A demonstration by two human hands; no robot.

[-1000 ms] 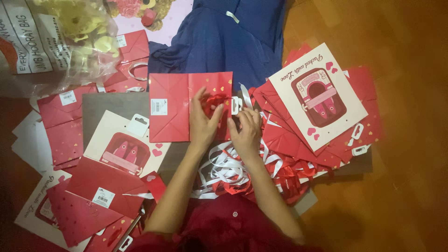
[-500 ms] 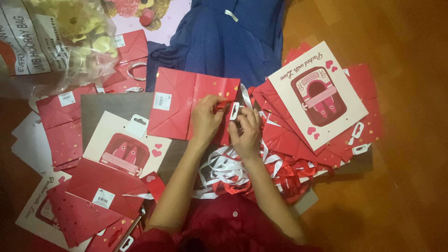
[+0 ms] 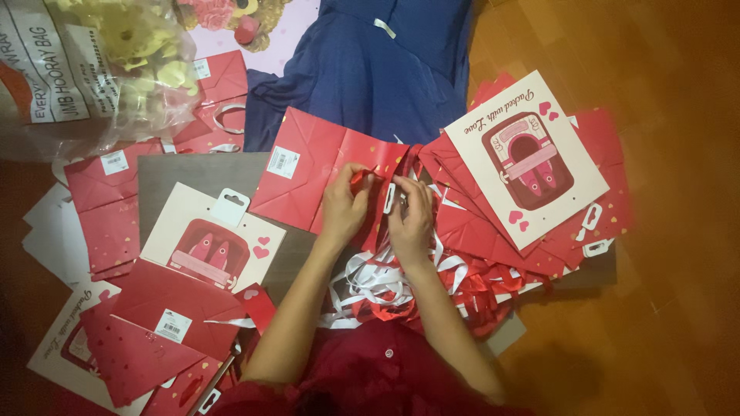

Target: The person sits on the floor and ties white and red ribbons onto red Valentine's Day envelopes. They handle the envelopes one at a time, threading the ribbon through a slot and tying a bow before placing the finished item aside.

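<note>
Red gift bag (image 3: 308, 173) looking like matt paper, ribbons (image 3: 370, 285) showing glossy satin, floor (image 3: 678, 154) reading as smooth polished wood, blue cloth (image 3: 370, 69) lying soft.

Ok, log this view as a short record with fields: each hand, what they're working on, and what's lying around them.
left hand: left hand pinches a red ribbon at the edge of a flat red paper gift bag
right hand: right hand fingers a small white tag beside that edge
under hands: tangle of white and red ribbons
right side: fanned stack of red bags topped by a white card with a red picture
left side: more flat red bags, a similar white card
top: dark blue cloth, clear plastic bag of yellow flowers
surface: wooden floor
</note>
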